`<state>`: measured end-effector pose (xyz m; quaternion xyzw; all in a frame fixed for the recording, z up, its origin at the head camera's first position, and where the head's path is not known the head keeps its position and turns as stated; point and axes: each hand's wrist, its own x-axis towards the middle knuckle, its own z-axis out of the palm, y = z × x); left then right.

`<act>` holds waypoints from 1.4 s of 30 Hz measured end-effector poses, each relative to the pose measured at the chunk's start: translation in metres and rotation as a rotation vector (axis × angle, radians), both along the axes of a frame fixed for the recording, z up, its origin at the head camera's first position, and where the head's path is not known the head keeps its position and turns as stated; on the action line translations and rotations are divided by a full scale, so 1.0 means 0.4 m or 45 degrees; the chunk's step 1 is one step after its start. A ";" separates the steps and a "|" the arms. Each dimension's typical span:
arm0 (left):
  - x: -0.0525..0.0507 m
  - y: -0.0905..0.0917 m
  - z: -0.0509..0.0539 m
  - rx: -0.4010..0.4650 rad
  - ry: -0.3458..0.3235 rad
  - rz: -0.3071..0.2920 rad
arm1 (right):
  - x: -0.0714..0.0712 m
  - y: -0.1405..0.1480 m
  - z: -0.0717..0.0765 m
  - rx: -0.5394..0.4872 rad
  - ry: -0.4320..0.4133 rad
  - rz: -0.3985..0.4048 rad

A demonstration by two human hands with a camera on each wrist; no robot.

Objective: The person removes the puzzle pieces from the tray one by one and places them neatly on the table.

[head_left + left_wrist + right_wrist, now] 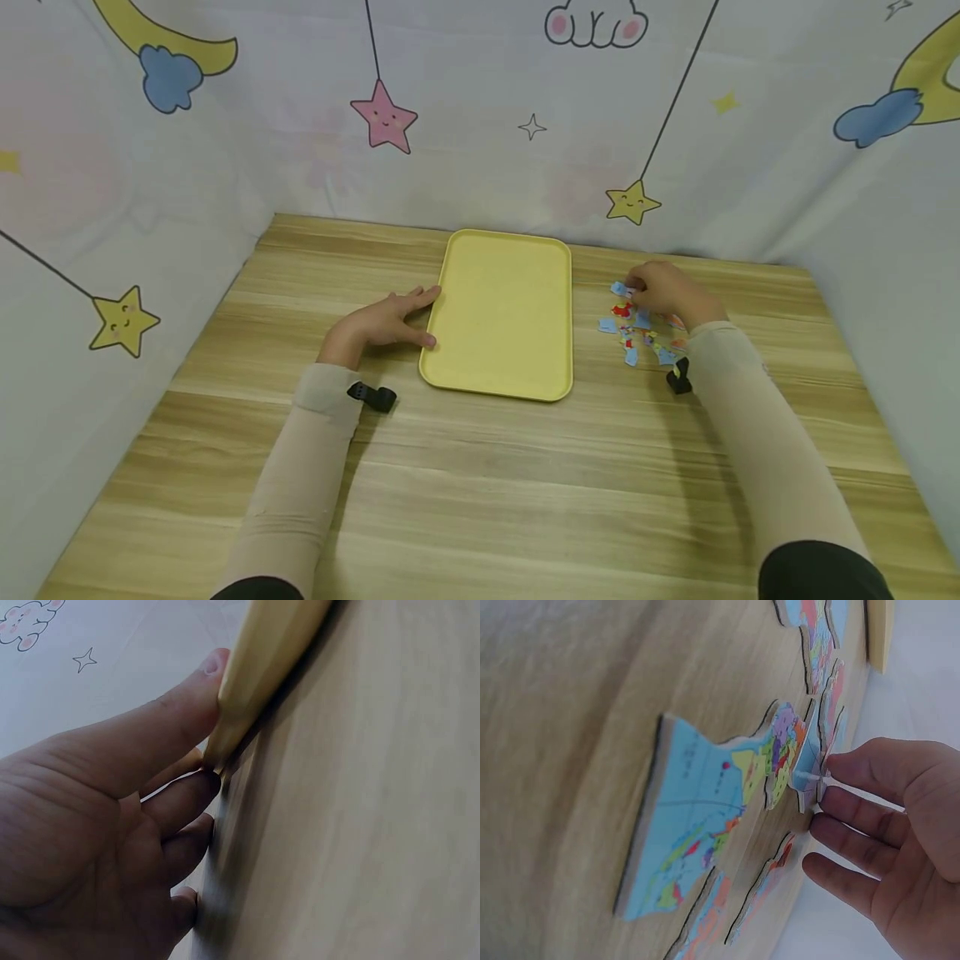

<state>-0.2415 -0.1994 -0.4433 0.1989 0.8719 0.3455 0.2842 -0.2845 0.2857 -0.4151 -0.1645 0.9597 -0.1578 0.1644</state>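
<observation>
A yellow tray (498, 312) lies flat on the table. My left hand (382, 321) is at its left side, fingers spread and fairly straight; in the left wrist view the thumb (206, 682) touches the tray's edge (262, 660). To the right of the tray lie several map-printed jigsaw pieces (632, 357), some close together. My right hand (667, 292) is over the far part of this group. In the right wrist view its thumb and fingertips pinch a light-blue puzzle piece (806, 761) that stands tilted among the others. A larger blue map piece (686, 817) lies nearer that camera.
The wooden table (487, 483) stretches in front of the tray toward me. A white cloth (480, 167) printed with stars, moons and clouds hangs behind the table and along both sides. Each sleeve carries a small black wrist camera (375, 397).
</observation>
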 end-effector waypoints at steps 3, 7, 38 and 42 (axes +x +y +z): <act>-0.002 0.001 0.001 -0.001 0.006 -0.010 | -0.001 0.003 -0.004 -0.006 -0.002 -0.002; -0.003 0.000 0.001 0.002 0.011 -0.012 | -0.001 0.007 -0.009 -0.031 -0.002 -0.006; 0.004 -0.002 0.000 0.019 -0.004 0.000 | 0.140 0.075 0.051 -0.257 0.045 -0.134; 0.005 0.000 0.002 0.006 0.002 0.006 | 0.182 0.097 0.053 -0.276 0.072 -0.171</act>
